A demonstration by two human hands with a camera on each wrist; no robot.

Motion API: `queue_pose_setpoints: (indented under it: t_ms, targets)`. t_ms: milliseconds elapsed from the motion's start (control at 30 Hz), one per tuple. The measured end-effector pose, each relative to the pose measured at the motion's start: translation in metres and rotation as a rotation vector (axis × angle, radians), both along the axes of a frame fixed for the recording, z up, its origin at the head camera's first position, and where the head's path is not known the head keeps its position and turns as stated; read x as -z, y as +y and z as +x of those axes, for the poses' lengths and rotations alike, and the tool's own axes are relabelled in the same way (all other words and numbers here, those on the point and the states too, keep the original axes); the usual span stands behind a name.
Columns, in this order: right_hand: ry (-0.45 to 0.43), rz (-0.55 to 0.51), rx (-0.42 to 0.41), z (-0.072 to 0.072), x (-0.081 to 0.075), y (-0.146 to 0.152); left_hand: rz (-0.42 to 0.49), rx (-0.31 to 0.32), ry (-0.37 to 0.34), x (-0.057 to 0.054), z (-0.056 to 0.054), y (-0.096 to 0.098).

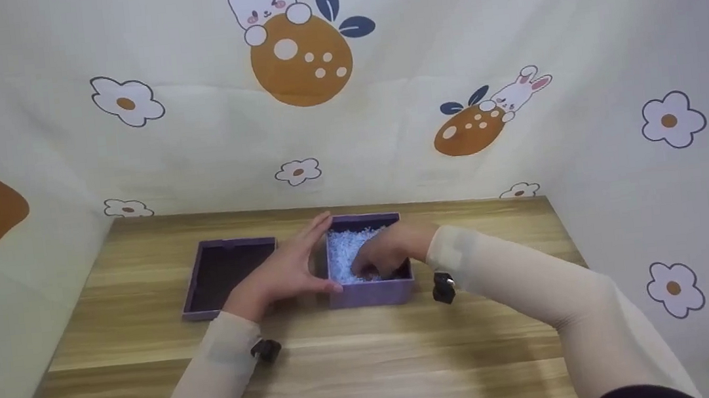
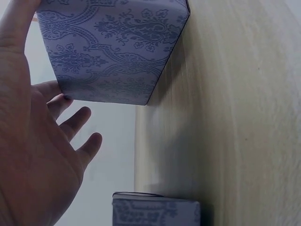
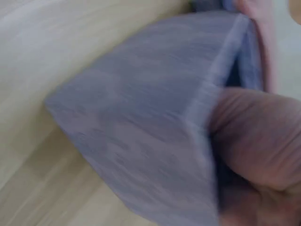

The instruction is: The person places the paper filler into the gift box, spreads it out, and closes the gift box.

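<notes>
A purple patterned box [image 1: 371,295] stands open-topped on the table, filled with pale blue shredded filler [image 1: 343,249]. Across its left side, my left hand [image 1: 280,274] holds it, thumb at the front corner and fingertips at the back corner. In the left wrist view the tips of the first fingers pass behind the box corner, while the other fingers [image 2: 89,148] stand away from it. My right hand [image 1: 392,248] reaches over the right wall, down into the filler. Its fingertips are hidden there, and I cannot tell whether they hold anything. The right wrist view is blurred.
Left of the box lies a shallow lid [image 1: 231,274], dark inside, partly behind the left hand. The wood-grain table [image 1: 372,368] ends at a printed cloth [image 1: 211,148] at the back and sides. A small black camera [image 1: 443,288] hangs at the right wrist.
</notes>
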State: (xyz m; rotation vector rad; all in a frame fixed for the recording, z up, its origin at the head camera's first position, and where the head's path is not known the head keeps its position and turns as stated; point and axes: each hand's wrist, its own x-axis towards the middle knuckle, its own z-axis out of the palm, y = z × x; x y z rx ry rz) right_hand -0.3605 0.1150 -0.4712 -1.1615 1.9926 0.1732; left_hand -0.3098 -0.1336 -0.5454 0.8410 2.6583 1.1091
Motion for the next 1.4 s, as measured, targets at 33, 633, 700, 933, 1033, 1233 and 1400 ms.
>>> queue_pose_setpoints:
  t_ms: [33,633,700,933,1033,1233,1400]
  targets:
    - [0.03,0.016,0.014,0.002,0.002,0.0,0.001,0.003,0.0,0.0,0.0,0.001]
    - [0.09,-0.064,0.174,-0.026,0.007,-0.005,0.012,-0.001,-0.008,-0.001,0.003,-0.004]
    - [0.111,-0.041,0.166,-0.025,0.005,-0.007,0.015,-0.004,-0.007,-0.002,0.003,-0.004]
    - [0.018,-0.141,0.192,-0.023,-0.003,-0.016,0.019,-0.009,-0.03,-0.003,0.004,-0.001]
    - [-0.031,-0.163,0.148,-0.023,0.004,-0.021,0.016,-0.018,-0.036,-0.003,0.005,-0.001]
    - [-0.033,-0.154,0.113,-0.022,0.016,-0.019,0.017,-0.015,-0.037,-0.001,0.004,0.001]
    - [-0.04,-0.274,0.128,-0.016,0.01,-0.008,0.02,-0.023,-0.044,0.0,0.004,0.001]
